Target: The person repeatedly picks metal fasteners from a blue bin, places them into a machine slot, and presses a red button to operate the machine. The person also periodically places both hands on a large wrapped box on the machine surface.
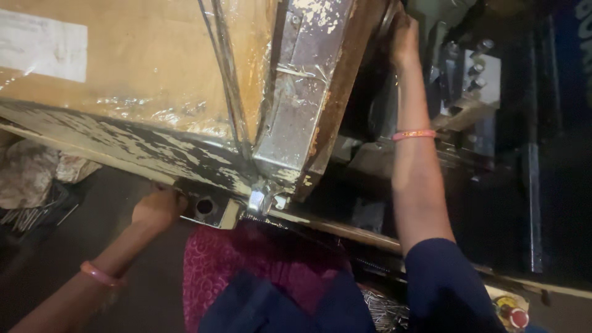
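Below, chipped worn bench edge (123, 145); dim workshop, dark machinery (475, 86) right.

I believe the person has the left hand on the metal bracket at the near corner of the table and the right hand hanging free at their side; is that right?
Not quite. In the head view the left hand is indeed at the metal bracket on the near corner of the table, but the right hand is not hanging free: it reaches up and forward to the far end of the plastic-wrapped metal frame.
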